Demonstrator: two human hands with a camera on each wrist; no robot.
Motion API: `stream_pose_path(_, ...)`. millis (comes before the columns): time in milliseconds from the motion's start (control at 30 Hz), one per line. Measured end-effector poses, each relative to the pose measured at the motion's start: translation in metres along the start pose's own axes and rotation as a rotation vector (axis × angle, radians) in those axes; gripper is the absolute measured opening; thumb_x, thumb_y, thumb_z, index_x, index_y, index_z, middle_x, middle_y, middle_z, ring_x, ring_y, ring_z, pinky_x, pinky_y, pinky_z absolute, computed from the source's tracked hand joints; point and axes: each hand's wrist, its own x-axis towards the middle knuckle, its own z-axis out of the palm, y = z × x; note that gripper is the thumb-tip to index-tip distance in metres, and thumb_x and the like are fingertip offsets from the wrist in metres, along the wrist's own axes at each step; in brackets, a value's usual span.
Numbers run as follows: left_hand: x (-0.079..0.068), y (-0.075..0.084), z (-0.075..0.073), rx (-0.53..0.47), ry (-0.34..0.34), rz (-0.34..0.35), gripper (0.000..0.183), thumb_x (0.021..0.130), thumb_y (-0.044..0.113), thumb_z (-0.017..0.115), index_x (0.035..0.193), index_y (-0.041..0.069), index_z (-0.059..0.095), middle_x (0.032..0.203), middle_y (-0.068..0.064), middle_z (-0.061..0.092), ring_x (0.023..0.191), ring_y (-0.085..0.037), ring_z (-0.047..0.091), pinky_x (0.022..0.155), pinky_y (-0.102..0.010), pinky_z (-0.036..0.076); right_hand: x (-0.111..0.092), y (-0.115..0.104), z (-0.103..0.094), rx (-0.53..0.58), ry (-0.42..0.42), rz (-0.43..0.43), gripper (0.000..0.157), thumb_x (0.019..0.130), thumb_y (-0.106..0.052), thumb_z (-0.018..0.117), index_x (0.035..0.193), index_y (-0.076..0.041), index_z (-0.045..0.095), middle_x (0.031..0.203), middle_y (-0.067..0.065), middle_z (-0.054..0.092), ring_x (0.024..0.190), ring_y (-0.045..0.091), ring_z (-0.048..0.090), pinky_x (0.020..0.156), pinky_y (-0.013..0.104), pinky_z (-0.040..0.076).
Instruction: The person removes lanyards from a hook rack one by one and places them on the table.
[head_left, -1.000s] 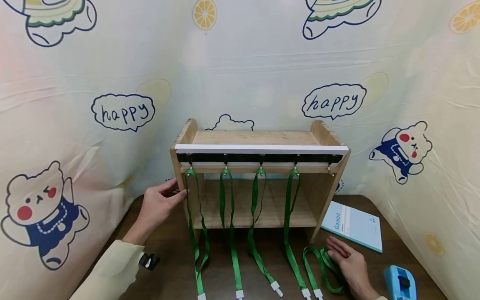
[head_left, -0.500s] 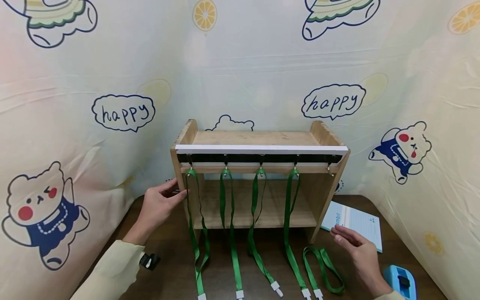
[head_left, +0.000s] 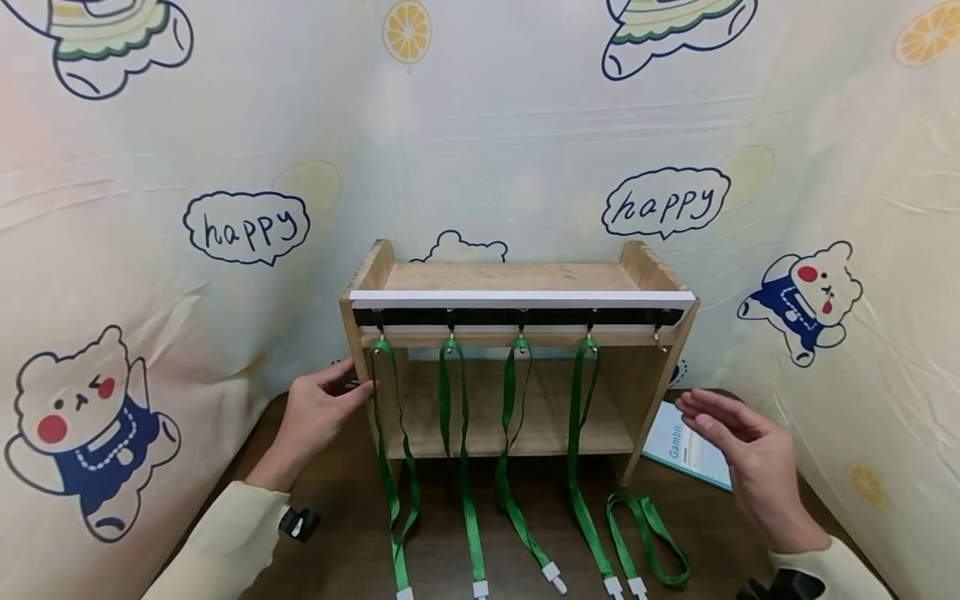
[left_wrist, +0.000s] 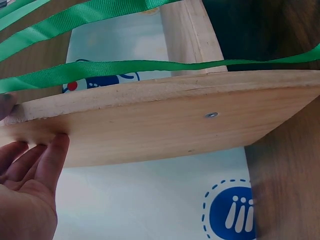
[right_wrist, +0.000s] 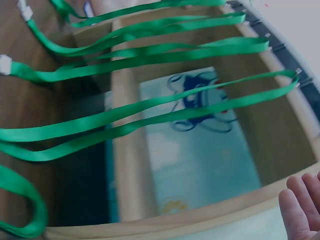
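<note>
A small wooden shelf stands on the table. Its left side panel is held by my left hand, the thumb at the front edge and the fingers against the outer face. Several green lanyards hang from hooks on a black rail along the front; the rightmost hook bears nothing. Another green lanyard lies looped on the table by the shelf's right front. My right hand is raised off to the right of the shelf, fingers extended, holding nothing. In the right wrist view its fingertips show near the shelf's side.
A light blue notebook lies behind my right hand, partly covered by it. The dark table has a printed cloth draped behind it and at both sides. White lanyard clips lie near the front.
My right hand has moved up and away from the loose lanyard, toward the shelf's right side. It now hides part of the notebook and the blue object. The left hand has stayed put.
</note>
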Motion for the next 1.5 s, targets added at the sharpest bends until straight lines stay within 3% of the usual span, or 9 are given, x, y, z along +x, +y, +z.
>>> stream_pose_path(267,0.000,0.001,-0.001,0.008,0.002,-0.002,0.058,0.093,0.030,0.075,0.144,0.009,0.057,0.130,-0.019,0.070,0.110,-0.027,0.070,0.080,-0.022,0.059,0.019,-0.031,0.005,0.099,-0.102,-0.148,0.041,0.099,0.016,0.045,0.140,0.013,0.049,0.129,0.006,0.072,0.112,0.015,0.072,0.093,0.026,0.057)
stream_pose_path(400,0.001,0.001,-0.001,0.006,-0.003,-0.005,0.059,0.093,0.032,0.075,0.144,0.009,0.057,0.129,-0.018,0.070,0.109,-0.026,0.070,0.080,-0.022,0.060,0.028,-0.042,0.011,0.082,-0.112,-0.200,0.040,0.098,0.017,0.046,0.139,0.014,0.050,0.128,0.007,0.072,0.113,0.016,0.072,0.094,0.026,0.056)
stream_pose_path(633,0.001,0.001,-0.001,-0.003,-0.002,-0.011,0.058,0.093,0.030,0.075,0.144,0.009,0.057,0.128,-0.018,0.071,0.104,-0.014,0.071,0.079,-0.018,0.058,0.038,-0.058,0.027,-0.033,-0.129,-0.125,0.039,0.100,0.008,0.052,0.139,0.013,0.051,0.129,0.002,0.072,0.113,0.013,0.072,0.096,0.021,0.054)
stream_pose_path(933,0.001,0.001,-0.001,-0.004,-0.007,-0.008,0.058,0.093,0.030,0.075,0.144,0.009,0.057,0.129,-0.019,0.070,0.111,-0.029,0.070,0.080,-0.021,0.059,0.045,-0.056,0.048,-0.110,-0.170,-0.139,0.038,0.100,0.006,0.056,0.137,0.011,0.054,0.128,-0.002,0.073,0.112,0.010,0.072,0.094,0.020,0.054)
stream_pose_path(1200,0.001,0.001,0.000,-0.006,-0.012,-0.017,0.059,0.093,0.032,0.075,0.144,0.010,0.057,0.128,-0.018,0.070,0.104,-0.011,0.070,0.079,-0.017,0.057,0.048,-0.045,0.060,-0.139,-0.193,-0.115,0.036,0.100,0.001,0.058,0.135,0.012,0.057,0.126,-0.003,0.073,0.111,0.008,0.072,0.094,0.020,0.055)
stream_pose_path(1500,0.001,0.001,-0.001,-0.011,-0.008,-0.013,0.058,0.093,0.030,0.075,0.144,0.009,0.057,0.127,-0.018,0.071,0.101,-0.006,0.069,0.079,-0.017,0.057,0.052,-0.035,0.069,-0.203,-0.178,-0.059,0.037,0.101,-0.006,0.061,0.135,0.008,0.059,0.127,-0.002,0.073,0.113,0.011,0.072,0.094,0.018,0.055)
